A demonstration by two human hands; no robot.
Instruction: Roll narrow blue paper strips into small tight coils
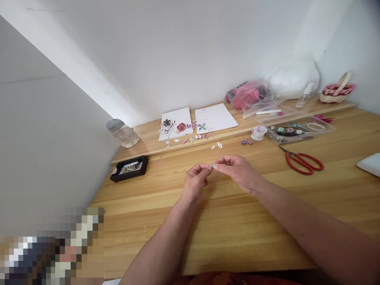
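Observation:
Near the middle of the wooden table (pixel 154 213), my left hand (pixel 196 179) and my right hand (pixel 236 168) meet at the fingertips. Both are closed in a pinch. Between them shows a tiny pale greenish piece (pixel 212 166), mostly covered by the fingers and too small to name. Just beyond the hands lie white petal-shaped pieces (pixel 219 145). Farther back, several small pink and white petals (pixel 198 137) form a row along the raised shelf's edge. Two small purple pieces (pixel 244 142) rest to the right of them.
Red-handled scissors (pixel 303 163) lie at right, below a clear tray of supplies (pixel 297 136). A white spool (pixel 259 132) stands beside it. White paper sheets (pixel 216 117) bear small flowers. At left are a black bead tray (pixel 130 168) and a water jar (pixel 123 133).

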